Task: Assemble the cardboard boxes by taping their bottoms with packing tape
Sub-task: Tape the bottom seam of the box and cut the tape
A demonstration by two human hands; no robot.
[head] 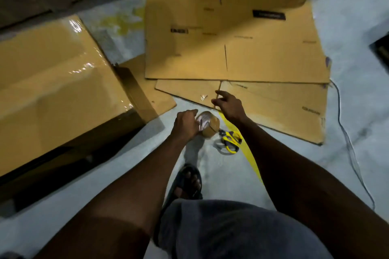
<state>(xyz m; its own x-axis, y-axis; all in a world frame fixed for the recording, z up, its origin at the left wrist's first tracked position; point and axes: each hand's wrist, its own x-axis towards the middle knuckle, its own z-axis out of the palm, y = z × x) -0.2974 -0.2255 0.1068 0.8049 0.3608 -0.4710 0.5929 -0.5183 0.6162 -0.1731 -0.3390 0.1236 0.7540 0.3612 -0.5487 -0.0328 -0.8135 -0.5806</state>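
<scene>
My left hand (186, 124) grips the tape roll (209, 125), with my fingers curled tight round its side. The roll is a fat brown ring with a pale card middle. It looks light and hard. Its outside is shiny and may slip a bit, so I think it is best held round the rim with a thumb in the hole. The loose end will be very sticky.

My right hand (228, 104) holds nothing. Its fingers are loose and spread out over the near edge of a flat box (273, 109), at one o'clock from the roll. I cannot tell if they touch it.

That flat box is thin brown card, smooth and dull, with straight edges and a cut slit between its flaps. A second flat box (231, 33) lies on top of it at twelve o'clock, with small dark print on it. I think these sheets are light but wide and floppy, so one would bend if I lifted it by a corner. Taking an edge near a fold with both hands should work better.

At nine o'clock sits a big box (52, 73). Its side shines with clear tape or wrap, and I cannot tell which.

Yellow scissors (230, 140) lie on the grey floor (223, 172) just beside the roll, at five o'clock from it. They are next to a yellow line (249, 156). A thin wire (348, 139) curls along the floor at three o'clock.
</scene>
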